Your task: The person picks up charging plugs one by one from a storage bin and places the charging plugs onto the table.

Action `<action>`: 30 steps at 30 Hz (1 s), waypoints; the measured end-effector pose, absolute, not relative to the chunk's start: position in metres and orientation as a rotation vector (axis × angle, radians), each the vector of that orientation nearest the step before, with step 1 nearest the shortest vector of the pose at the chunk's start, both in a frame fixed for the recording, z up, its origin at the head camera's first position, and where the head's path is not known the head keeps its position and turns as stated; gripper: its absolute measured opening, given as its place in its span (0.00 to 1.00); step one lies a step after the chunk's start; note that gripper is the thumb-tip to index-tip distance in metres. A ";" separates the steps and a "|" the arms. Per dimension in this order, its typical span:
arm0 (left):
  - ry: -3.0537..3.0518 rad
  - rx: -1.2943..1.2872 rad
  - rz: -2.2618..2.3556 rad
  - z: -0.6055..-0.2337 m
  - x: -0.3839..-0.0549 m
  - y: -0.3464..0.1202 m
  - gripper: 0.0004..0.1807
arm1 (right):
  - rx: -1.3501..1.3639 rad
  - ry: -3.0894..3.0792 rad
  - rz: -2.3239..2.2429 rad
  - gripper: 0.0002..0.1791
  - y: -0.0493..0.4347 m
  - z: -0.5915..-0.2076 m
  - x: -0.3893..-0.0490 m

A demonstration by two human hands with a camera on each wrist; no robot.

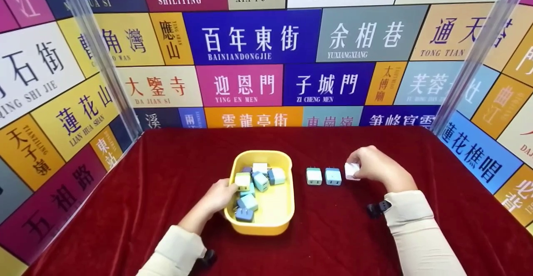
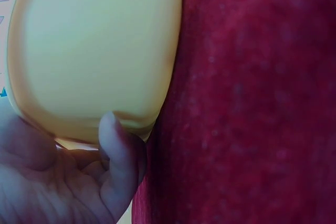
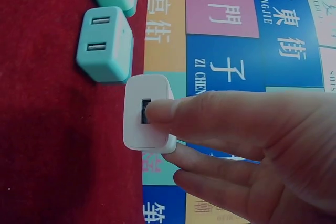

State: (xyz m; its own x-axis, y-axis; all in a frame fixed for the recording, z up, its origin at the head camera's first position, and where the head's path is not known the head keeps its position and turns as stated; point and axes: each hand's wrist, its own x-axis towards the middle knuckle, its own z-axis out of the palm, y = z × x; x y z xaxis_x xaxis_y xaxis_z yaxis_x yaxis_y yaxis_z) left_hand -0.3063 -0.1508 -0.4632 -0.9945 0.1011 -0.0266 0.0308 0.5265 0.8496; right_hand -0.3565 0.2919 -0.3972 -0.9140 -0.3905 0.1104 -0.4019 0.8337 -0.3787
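Note:
My left hand [image 1: 217, 195] grips the left wall of a yellow plastic bin [image 1: 270, 228], thumb at the rim. In the left wrist view its fingers curl against the bin's outer side [image 2: 94, 51]. My right hand [image 1: 381, 168] pinches a white USB charger [image 1: 351, 172]; the right wrist view shows the thumb over its single port [image 3: 142, 87]. Left of it, a white-and-green charger [image 1: 314, 177] and a light blue charger [image 1: 333, 177] stand side by side on the cloth, ports facing me. Whether the white one touches the cloth, I cannot tell.
Several blue, white and yellowish chargers [image 1: 248, 202] lie jumbled in the bin, mostly along its left side. Dark red cloth [image 1: 333, 234] covers the table. Behind it rise walls of coloured signs [image 1: 250, 38], with clear corner posts [image 1: 470, 51] at both sides.

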 end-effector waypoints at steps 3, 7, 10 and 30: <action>2.681 0.113 1.483 -0.463 -0.307 -0.151 0.14 | 0.652 -2.980 0.624 0.10 0.294 -0.401 -0.358; 2.670 0.109 1.488 -0.463 -0.307 -0.151 0.15 | 0.645 -2.994 0.629 0.10 0.296 -0.406 -0.360; 2.668 0.107 1.489 -0.463 -0.307 -0.151 0.15 | 0.645 -3.008 0.632 0.11 0.296 -0.408 -0.361; 2.642 0.096 1.510 -0.461 -0.306 -0.150 0.15 | 0.620 -3.057 0.631 0.15 0.293 -0.425 -0.368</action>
